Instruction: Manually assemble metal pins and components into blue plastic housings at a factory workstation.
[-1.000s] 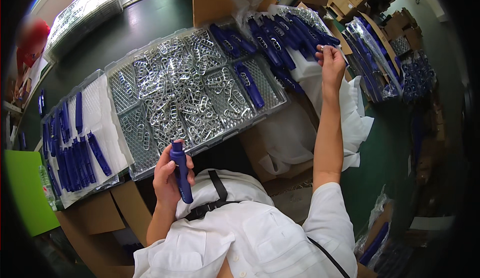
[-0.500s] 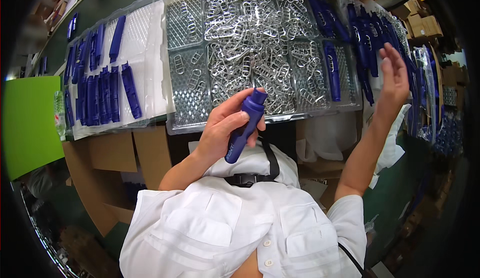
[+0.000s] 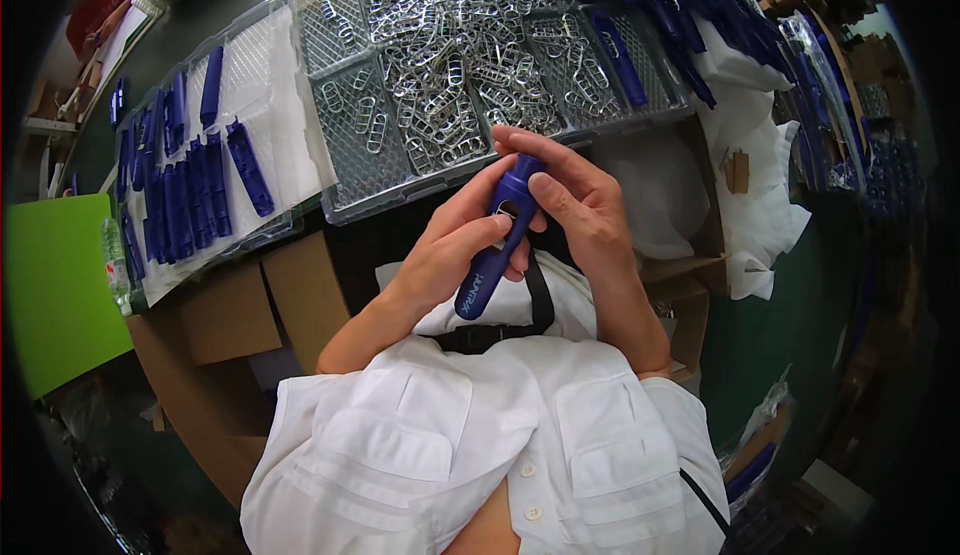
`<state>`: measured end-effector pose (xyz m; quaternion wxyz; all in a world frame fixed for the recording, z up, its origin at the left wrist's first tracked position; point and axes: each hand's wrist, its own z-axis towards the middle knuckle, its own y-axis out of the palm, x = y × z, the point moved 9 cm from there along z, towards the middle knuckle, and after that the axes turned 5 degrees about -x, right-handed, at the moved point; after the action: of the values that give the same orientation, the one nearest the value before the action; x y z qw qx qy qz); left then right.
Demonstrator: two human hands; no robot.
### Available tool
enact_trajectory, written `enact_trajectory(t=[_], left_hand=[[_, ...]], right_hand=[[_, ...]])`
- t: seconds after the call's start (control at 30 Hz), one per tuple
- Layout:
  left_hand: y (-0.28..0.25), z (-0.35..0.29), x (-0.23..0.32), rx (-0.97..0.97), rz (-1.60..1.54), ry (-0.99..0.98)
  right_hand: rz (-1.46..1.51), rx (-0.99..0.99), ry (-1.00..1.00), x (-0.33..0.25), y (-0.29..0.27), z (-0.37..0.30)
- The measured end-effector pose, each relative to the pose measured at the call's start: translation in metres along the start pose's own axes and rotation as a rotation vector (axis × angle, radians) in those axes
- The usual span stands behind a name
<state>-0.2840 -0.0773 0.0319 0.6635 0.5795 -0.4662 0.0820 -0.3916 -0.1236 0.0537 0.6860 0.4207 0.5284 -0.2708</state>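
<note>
A dark blue plastic handle [image 3: 482, 280] with pale lettering and a cutout in its side is tilted in front of my chest. My left hand [image 3: 445, 250] wraps round its middle, the thumb by the cutout where a small light or metallic bit shows. On its upper end my right hand [image 3: 592, 210] has closed, thumb on the near side and fingers over the top. What the right fingertips cover is hidden. Just beyond both hands lies a clear compartment tray [image 3: 365, 187] heaped with silvery metal wire clips [image 3: 465, 70].
To the left, a white-lined tray [image 3: 275, 85] bears several blue half-shells [image 3: 250, 170]. More blue parts [image 3: 665, 5] lie at the far right. A green panel [image 3: 55, 285] stands at the left edge. An open cardboard box [image 3: 225, 315] sits below the table edge.
My right hand has come from the blue parts at the right onto the handle's upper end. My left hand keeps its hold. The view has turned, shifting the trays up and left.
</note>
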Motion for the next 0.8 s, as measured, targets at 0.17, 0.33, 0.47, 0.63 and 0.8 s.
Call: enact_trajectory(t=[0.17, 0.33, 0.47, 0.63, 0.8], left_hand=[[-0.002, -0.010, -0.009, -0.020, 0.048, 0.014], [-0.015, -0.013, -0.004, -0.009, -0.001, 0.081], [-0.030, -0.008, -0.001, 0.072, 0.032, 0.111], [-0.002, -0.015, 0.047, 0.213, 1.185, 0.622], [0.034, -0.020, 0.029, 0.236, 1.502, 0.538]], right_hand=[[0.000, 0.047, -0.009, 0.008, 0.001, -0.008], [-0.012, 0.035, 0.009, 0.018, 0.013, -0.004], [0.198, 0.190, 0.066, 0.028, 0.013, 0.004], [0.804, 0.306, 0.392, 0.089, 0.023, -0.021], [0.934, 0.100, 0.375, 0.083, 0.034, -0.027]])
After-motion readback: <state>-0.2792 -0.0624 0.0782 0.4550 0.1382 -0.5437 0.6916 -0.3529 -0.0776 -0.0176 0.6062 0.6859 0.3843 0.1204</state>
